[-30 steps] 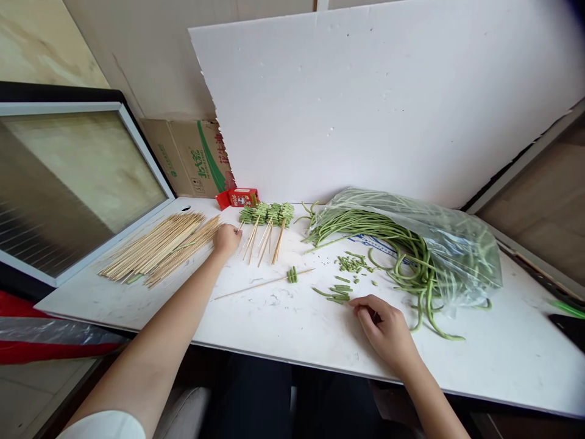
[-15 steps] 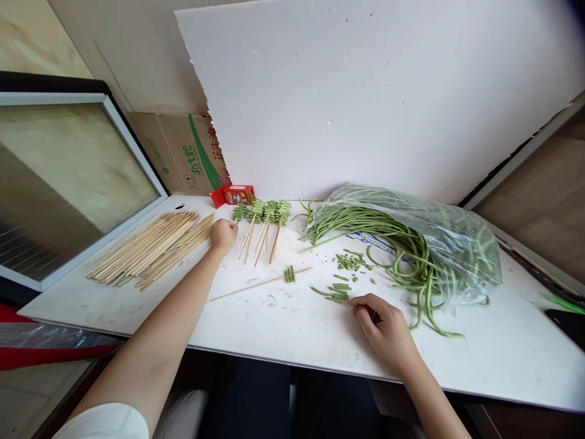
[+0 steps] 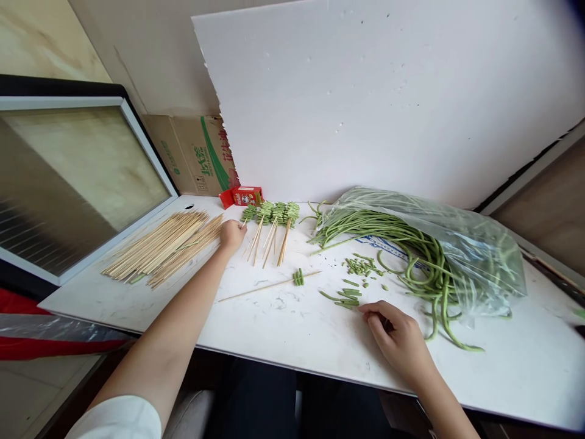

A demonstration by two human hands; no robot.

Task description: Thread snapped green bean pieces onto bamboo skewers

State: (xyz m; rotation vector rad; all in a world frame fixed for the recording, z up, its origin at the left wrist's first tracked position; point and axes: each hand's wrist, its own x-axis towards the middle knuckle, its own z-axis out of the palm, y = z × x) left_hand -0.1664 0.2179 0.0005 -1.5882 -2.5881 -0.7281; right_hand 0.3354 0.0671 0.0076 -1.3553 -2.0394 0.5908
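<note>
My left hand (image 3: 233,235) is closed on a skewer end beside the stacked bean skewers (image 3: 278,213), whose bare sticks point toward me. My right hand (image 3: 397,334) rests on the table with curled fingers, its fingertips by the cut bean pieces (image 3: 348,295); whether it pinches anything is hidden. Between the hands, one skewer (image 3: 260,289) lies on the table with several short bean pieces (image 3: 298,277) threaded across it. Small bean bits (image 3: 362,266) lie farther back. Long green beans (image 3: 388,225) spill from a clear plastic bag (image 3: 484,256).
A large pile of bare skewers (image 3: 158,247) covers the white table's (image 3: 274,335) left part. Behind it stand a small red box (image 3: 247,196) and a cardboard carton (image 3: 192,155). A white board (image 3: 365,97) rises at the back; a framed pane (image 3: 82,183) leans at left.
The view has shifted slightly, so everything appears a little farther right. Both hands keep nearly the same places relative to the skewers and bean pieces.
</note>
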